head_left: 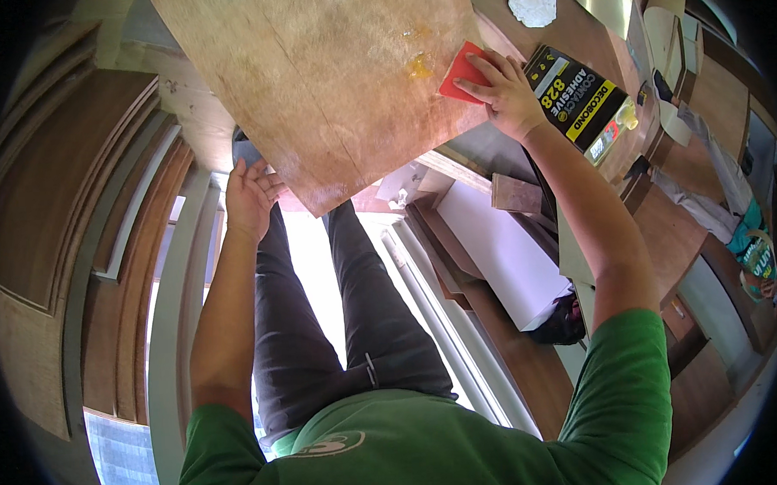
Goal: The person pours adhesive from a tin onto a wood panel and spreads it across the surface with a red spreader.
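A broad plywood sheet [329,80], pale and grainy, is lying tilted before the person, its lower left edge being steadied by the left hand [249,196], whose grip is lying open and flat against it. The right hand [508,94] is pressing a thin red spreader [462,73] onto the sheet, fingers narrow on it, beside a glossy amber glue smear [419,65]. Spreading well probably calls for even pressure and long overlapping strokes; a black-and-yellow can [577,100] is sitting just right of that hand.

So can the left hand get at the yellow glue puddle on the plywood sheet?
Probably yes: the left hand rests open at the plywood sheet edge, and bare wood lies between it and the yellow glue puddle.
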`<state>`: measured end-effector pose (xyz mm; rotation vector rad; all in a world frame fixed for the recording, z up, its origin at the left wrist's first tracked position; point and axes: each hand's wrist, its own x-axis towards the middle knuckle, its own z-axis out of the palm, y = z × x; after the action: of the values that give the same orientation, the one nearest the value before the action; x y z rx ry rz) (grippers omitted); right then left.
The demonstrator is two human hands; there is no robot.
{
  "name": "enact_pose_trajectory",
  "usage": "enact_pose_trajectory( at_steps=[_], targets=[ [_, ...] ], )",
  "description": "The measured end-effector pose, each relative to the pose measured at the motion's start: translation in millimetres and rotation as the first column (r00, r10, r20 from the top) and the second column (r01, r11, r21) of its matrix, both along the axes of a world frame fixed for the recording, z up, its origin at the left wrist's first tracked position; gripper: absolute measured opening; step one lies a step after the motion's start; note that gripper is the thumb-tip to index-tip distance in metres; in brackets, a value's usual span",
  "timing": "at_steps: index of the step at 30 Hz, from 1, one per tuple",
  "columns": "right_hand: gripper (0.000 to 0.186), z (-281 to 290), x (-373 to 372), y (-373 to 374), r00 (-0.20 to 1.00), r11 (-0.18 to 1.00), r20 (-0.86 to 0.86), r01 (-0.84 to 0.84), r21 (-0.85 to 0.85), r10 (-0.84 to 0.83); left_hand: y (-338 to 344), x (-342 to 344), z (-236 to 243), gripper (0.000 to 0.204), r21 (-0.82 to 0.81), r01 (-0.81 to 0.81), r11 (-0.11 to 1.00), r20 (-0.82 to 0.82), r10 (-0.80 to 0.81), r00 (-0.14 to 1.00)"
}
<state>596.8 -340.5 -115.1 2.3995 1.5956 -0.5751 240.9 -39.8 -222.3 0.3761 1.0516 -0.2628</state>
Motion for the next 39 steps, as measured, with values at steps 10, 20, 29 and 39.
enact_pose_trajectory(
  at_steps=[10,20,29,39],
  targets=[
    [0.062,-12,-42,-90,0.95,0.947,-0.014,0.31,-0.081,-0.312,2,-2,1,0.068,-0.019,0.016,1.0,-0.01,-0.016,1.0],
    [0.051,18,-61,-110,0.887,0.866,-0.024,0.445,-0.23,-0.462,6,-9,-4,0.064,-0.018,0.04,0.999,0.038,-0.04,0.999],
    [0.05,-6,-89,-42,0.81,0.777,-0.088,0.583,0.237,-0.58,3,-4,0,0.066,-0.023,0.03,0.999,0.02,-0.03,0.999],
    [0.047,19,-147,-60,0.821,0.818,-0.017,0.571,0.072,-0.571,5,-5,2,0.067,-0.002,0.036,0.999,0.012,-0.036,0.999]
  ],
)
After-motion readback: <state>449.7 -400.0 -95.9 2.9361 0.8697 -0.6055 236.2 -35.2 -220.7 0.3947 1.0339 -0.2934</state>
